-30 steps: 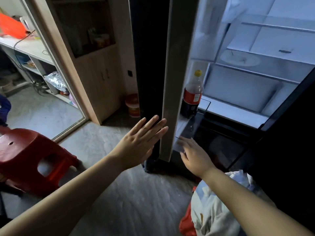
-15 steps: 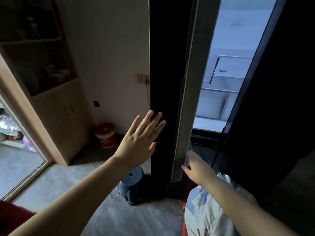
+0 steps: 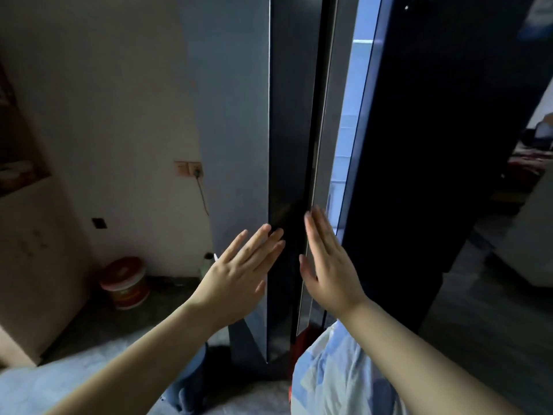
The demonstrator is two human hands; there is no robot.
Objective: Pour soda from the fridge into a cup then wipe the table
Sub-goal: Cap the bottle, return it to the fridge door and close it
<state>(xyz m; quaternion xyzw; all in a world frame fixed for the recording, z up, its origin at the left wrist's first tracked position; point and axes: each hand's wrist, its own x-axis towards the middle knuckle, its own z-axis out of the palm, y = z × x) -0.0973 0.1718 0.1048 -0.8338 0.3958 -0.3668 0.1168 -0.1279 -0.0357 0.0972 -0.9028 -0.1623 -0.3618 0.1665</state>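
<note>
The dark fridge door (image 3: pixel 288 163) stands almost closed, and only a thin lit strip of the fridge interior (image 3: pixel 348 151) shows beside it. My left hand (image 3: pixel 239 272) lies flat and open against the door's outer face. My right hand (image 3: pixel 327 262) is flat and open too, its fingers on the door's pale edge (image 3: pixel 324 145). Neither hand holds anything. The soda bottle is out of sight, as are any cup and table.
The other dark fridge door (image 3: pixel 425 175) fills the right. A red-lidded bucket (image 3: pixel 125 283) sits on the floor by the wall, beside a wooden cabinet (image 3: pixel 33 265). A wall socket with a cord (image 3: pixel 191 169) is left of the fridge. A light plastic bag (image 3: pixel 338 381) lies below my right arm.
The fridge door has swung nearly closed, hiding the soda bottle and shelves. My right hand rose from low at the door's bottom edge to lie flat on the door. The view tilted upward.
</note>
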